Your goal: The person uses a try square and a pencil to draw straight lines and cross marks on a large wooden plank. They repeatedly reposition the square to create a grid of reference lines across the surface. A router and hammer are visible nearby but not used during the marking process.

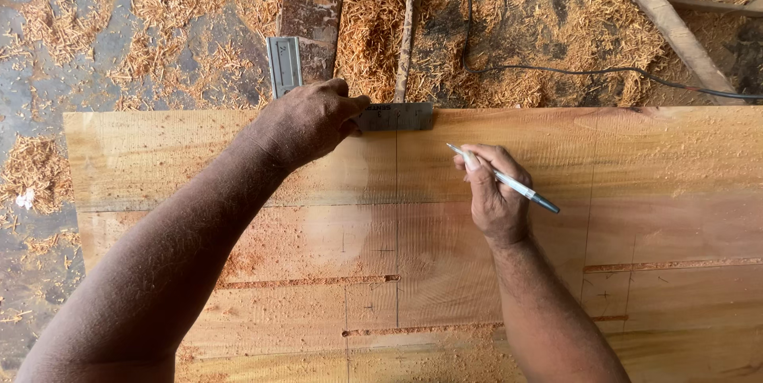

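Left hand: fingers clenched down on a metal square, pressing its blade against the far edge of the wooden board; the square's other leg hangs past the edge over the floor
Right hand: fingers wrapped around a slim pen, tip pointing toward the far edge, lifted just off the wood beside the square
Marking done: a thin pencil line runs from the square down across the board; fainter parallel lines and small cross marks show further right and nearer the body
Cuts done: several narrow slots filled with sawdust lie across the near part of the board
Left, by my judgement: the stretch near the pen carries no fresh line yet
Surroundings: wood shavings and a black cable on the floor beyond
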The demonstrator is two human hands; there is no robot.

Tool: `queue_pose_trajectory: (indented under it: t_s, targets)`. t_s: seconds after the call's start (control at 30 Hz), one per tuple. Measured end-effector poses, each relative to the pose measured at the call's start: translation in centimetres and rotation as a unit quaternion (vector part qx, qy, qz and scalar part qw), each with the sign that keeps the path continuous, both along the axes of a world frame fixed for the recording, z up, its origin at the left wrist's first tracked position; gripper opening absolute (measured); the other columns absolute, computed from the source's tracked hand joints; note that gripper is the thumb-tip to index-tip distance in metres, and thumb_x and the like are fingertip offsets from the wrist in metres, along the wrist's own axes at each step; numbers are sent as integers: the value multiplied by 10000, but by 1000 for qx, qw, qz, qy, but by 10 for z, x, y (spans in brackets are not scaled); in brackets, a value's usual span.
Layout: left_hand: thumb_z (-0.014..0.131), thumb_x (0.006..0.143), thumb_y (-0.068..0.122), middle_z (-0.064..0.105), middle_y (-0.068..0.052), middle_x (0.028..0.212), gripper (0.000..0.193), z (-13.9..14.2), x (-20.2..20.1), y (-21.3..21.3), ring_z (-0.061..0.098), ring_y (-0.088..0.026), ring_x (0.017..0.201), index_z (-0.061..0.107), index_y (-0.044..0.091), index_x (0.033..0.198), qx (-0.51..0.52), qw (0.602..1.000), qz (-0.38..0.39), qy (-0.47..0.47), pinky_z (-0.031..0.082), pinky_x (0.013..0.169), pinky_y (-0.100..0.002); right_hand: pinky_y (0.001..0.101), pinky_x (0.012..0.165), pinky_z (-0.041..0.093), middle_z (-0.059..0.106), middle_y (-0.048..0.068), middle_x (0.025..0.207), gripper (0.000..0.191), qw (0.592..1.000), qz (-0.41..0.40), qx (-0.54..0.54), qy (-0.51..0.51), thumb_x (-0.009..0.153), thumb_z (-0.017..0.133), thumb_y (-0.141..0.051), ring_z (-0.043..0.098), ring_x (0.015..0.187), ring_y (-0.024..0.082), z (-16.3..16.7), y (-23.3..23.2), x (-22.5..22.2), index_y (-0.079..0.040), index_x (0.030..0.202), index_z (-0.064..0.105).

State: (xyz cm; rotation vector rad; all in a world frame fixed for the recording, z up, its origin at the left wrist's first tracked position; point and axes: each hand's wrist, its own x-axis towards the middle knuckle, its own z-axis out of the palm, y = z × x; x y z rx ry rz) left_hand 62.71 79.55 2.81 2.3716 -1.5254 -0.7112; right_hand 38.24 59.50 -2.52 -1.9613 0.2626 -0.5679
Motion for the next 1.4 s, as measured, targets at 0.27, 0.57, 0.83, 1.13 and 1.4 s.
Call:
queue_pose_trajectory:
  t_s: [0.27, 0.57, 0.83, 1.13, 1.4]
  targets:
    - [663, 961, 299, 646, -120, 938, 310, 4, -2, 0, 683, -288, 887, 683, 183, 1248, -10, 1000, -9, -23, 608, 721, -421, 264, 450, 411, 652, 88, 752, 27, 996, -57, -16, 69, 988, 639, -11, 540, 574, 89, -4, -7, 32, 15, 982, 644]
    - [608, 1022, 298, 634, -120, 940, 246, 0, -3, 1, 676, -264, 869, 679, 166, 1217, 7, 999, -10, -30, 615, 693, -394, 246, 559, 550, 703, 46, 791, 12, 990, -62, -82, 99, 988, 679, -24, 680, 693, 82, 11, 8, 43, -15, 994, 674]
    - [635, 1009, 255, 643, -120, 918, 235, -5, -3, 1, 674, -245, 833, 696, 152, 1211, -21, 999, -23, -42, 614, 664, -372, 286, 546, 524, 697, 74, 760, 18, 989, -61, -82, 110, 976, 696, -16, 660, 658, 129, 10, 4, 43, -7, 978, 681]
    - [685, 1064, 119, 669, -103, 871, 68, -8, -15, 7, 655, -167, 788, 751, 111, 1055, -180, 975, -53, -121, 594, 599, -261, 325, 628, 529, 687, 114, 838, 84, 961, 7, -259, 99, 970, 730, 0, 676, 735, 207, 56, 3, -4, -8, 936, 654]
    - [712, 964, 72, 663, -104, 862, 173, 3, -144, 66, 642, -182, 754, 735, 91, 1134, -192, 980, -27, -48, 557, 546, -278, 263, 568, 435, 636, 39, 782, 49, 977, -47, 11, 206, 976, 691, -34, 555, 672, 100, 67, 67, -151, -8, 1016, 685]
